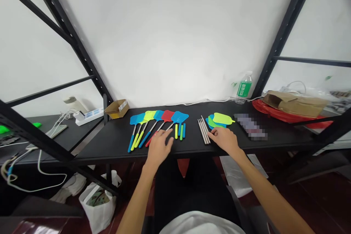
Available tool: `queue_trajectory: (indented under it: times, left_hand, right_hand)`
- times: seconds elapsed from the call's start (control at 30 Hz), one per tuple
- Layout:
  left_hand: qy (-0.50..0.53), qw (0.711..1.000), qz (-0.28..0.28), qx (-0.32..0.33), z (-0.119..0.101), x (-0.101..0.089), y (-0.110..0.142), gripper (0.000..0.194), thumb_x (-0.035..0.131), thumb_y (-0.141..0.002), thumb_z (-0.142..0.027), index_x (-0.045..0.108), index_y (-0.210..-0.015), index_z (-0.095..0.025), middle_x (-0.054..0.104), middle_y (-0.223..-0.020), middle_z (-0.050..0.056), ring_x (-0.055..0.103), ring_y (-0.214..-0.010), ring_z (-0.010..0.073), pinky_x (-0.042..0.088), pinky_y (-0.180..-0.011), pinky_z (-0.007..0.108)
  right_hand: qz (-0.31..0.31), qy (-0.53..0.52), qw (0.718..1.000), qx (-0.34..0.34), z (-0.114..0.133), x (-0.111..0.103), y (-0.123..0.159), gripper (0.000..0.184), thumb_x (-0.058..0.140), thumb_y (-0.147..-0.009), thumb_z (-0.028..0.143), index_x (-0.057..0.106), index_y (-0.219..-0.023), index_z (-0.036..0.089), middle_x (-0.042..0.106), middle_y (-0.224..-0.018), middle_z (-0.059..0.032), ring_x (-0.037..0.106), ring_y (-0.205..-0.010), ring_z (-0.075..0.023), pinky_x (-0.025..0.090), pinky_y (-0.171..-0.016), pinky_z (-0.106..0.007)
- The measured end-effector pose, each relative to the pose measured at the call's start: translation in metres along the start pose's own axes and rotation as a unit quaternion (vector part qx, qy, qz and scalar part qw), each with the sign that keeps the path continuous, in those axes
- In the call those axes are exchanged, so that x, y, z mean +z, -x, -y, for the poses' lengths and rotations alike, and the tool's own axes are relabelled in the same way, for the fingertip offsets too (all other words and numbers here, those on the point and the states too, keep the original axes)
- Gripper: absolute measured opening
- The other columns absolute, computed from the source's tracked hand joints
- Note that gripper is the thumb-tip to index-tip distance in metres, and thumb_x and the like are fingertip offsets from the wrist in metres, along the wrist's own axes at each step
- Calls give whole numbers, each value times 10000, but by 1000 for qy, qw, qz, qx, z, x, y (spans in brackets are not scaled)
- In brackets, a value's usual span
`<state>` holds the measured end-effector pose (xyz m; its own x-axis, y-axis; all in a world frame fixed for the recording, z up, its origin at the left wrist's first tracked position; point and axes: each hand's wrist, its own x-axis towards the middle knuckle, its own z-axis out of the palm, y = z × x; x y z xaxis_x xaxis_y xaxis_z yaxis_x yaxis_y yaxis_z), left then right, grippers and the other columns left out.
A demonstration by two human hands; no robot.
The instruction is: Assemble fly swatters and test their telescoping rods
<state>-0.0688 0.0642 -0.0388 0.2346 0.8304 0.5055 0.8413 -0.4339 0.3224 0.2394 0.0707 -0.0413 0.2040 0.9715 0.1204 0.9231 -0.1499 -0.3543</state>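
My left hand (160,147) is over the lower end of the rightmost blue fly swatter (179,117), thumb apart from the fingers; its handle is hidden beneath. More assembled swatters lie to its left, among them a red fly swatter (168,116) and a yellow fly swatter (150,115). Right of this hand are short loose handles, including a yellow handle (176,131) and a green handle (181,132). With thumb and fingertips, my right hand (225,139) pinches a metal rod (204,124) at the right side of several rods. Behind that hand, loose swatter heads (222,118) are stacked.
A small cardboard box (117,109) stands at the back left of the black table (101,142). A blurred-out flat object (251,126) and a water bottle (243,88) are on the right. Black metal posts (282,33) rise at both sides. A white bag (98,204) is on the floor.
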Motion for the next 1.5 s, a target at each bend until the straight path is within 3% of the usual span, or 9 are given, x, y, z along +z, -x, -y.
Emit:
queue_trajectory:
  times: [0.13, 0.33, 0.47, 0.53, 0.73, 0.83, 1.1, 1.3, 1.5]
  left_hand:
    - [-55, 997, 37, 37, -14, 22, 7, 345, 500, -991, -312, 673, -1281, -239, 662, -1170, 84, 608, -1075, 274, 462, -919, 408]
    - [-64, 997, 35, 10, -9, 20, 10, 216, 548, -977, -339, 701, -1079, -227, 694, -1037, 64, 625, -983, 247, 447, -880, 369]
    - [-68, 995, 51, -46, -12, 16, 8, 164, 581, -950, -353, 652, -889, -218, 674, -904, 51, 630, -917, 239, 446, -788, 324]
    - [-62, 993, 66, -78, -13, 15, 7, 122, 576, -942, -304, 646, -889, -218, 674, -905, 52, 634, -919, 239, 433, -715, 298]
    - [-28, 990, 58, -127, -6, 7, 3, 415, 510, -921, -186, 600, -1326, -177, 683, -1051, 92, 657, -993, 239, 450, -709, 283]
    - [25, 991, 38, -127, -6, -1, 2, 384, 437, -962, -224, 660, -1266, -147, 664, -1086, 109, 661, -916, 221, 466, -735, 298]
    - [208, 977, 16, -40, -44, -19, 0, 324, 433, -1013, -303, 699, -1152, -181, 669, -974, 72, 614, -794, 177, 452, -695, 286]
    - [263, 964, 43, 10, -78, -21, 7, 319, 433, -1030, -305, 694, -1187, -209, 655, -966, 71, 600, -816, 180, 448, -719, 296]
    - [270, 962, 44, 19, -84, -24, 9, 319, 439, -1030, -290, 703, -1199, -228, 665, -997, 70, 609, -847, 190, 442, -725, 293]
  right_hand:
    - [23, 2, 1000, 13, 3, 1, -1, 241, 572, -836, 406, 765, -914, 284, 747, -915, -67, 699, -879, -284, 424, -686, -318]
    - [51, 5, 999, -13, 1, 1, -2, 195, 580, -781, 334, 686, -666, 218, 669, -697, -76, 681, -756, -269, 394, -617, -298]
    - [78, -131, 988, -36, -13, 0, -11, 325, 551, -815, 327, 527, -512, 211, 551, -511, -25, 584, -542, -169, 370, -527, -256]
    - [121, -284, 951, -15, -22, -4, -15, 330, 573, -828, 358, 527, -539, 205, 548, -490, -7, 508, -445, -122, 357, -458, -230]
    - [131, -678, 723, 27, -35, -26, -20, 221, 755, -789, 369, 728, -900, 180, 756, -845, -78, 630, -533, -122, 513, -440, -220]
    - [123, -723, 679, 24, -32, -36, -17, 315, 742, -823, 364, 723, -1109, 231, 765, -1046, -73, 728, -710, -168, 556, -463, -240]
    - [81, -756, 649, -10, -2, -46, 3, 173, 773, -813, 339, 698, -930, 236, 776, -1052, -47, 751, -938, -220, 526, -517, -204]
    - [157, -733, 656, -94, 30, -50, 32, 417, 585, -924, 592, 759, -898, 214, 767, -1114, -99, 728, -992, -235, 573, -599, -247]
    - [167, -736, 651, -86, 40, -48, 41, 485, 551, -922, 642, 767, -858, 212, 785, -1039, -99, 720, -936, -218, 563, -584, -243]
